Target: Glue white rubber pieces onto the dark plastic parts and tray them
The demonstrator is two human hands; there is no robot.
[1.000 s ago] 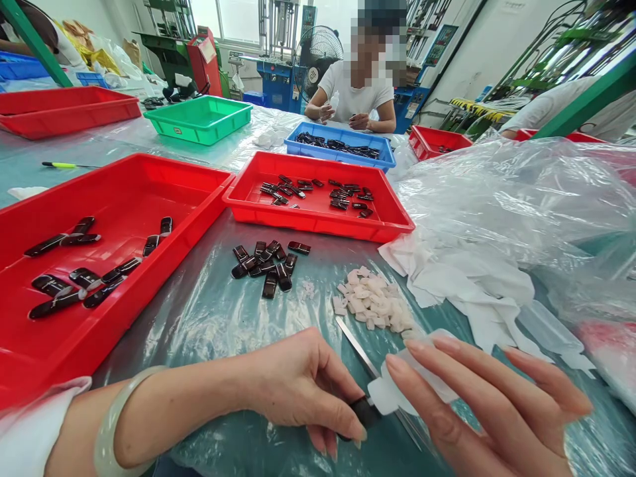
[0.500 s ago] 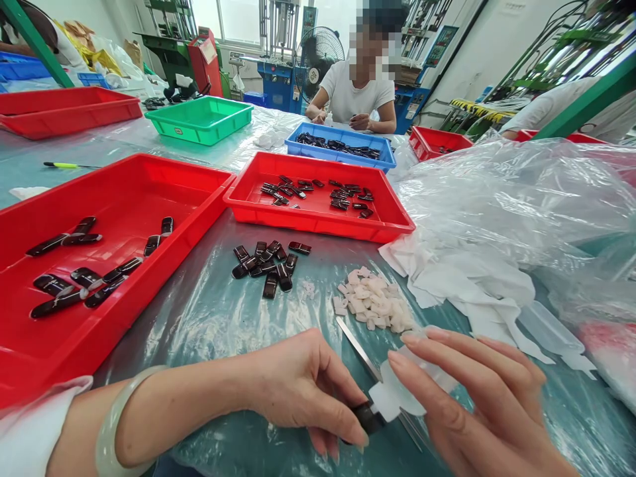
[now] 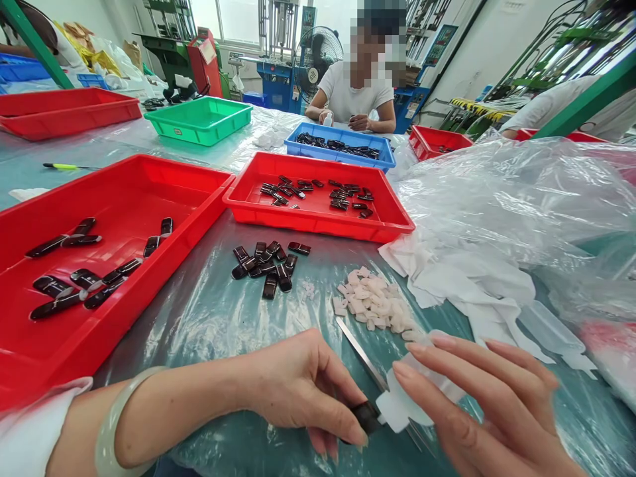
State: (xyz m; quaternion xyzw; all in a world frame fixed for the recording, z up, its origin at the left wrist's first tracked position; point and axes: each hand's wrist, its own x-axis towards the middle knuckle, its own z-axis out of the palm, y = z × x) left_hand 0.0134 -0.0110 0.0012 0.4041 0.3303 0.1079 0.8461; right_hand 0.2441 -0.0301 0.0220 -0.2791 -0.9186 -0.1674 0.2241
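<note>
A small dark piece (image 3: 366,417) is pinched between the thumb and fingers of my left hand (image 3: 303,391), low in the middle. My right hand (image 3: 497,404) holds a translucent white bottle (image 3: 412,391), whose pale tip points at the dark piece's right end. Tweezers (image 3: 362,351) lie on the table behind and partly under the bottle. Beyond them is a heap of small whitish pieces (image 3: 377,299). Several glossy dark pieces (image 3: 271,265) form a loose pile left of that heap.
A large red tray (image 3: 179,265) at left and another red tray (image 3: 318,223) ahead hold dark pieces. Farther back are a blue tray (image 3: 338,156) and a green tray (image 3: 199,126). White cloths (image 3: 457,278) and clear plastic (image 3: 521,192) cover the right. A person (image 3: 355,93) sits opposite.
My right hand and the bottle have shifted slightly right, away from my left hand. The bottle's tip has drawn back a little over the dark piece's end. My left hand stays in place.
</note>
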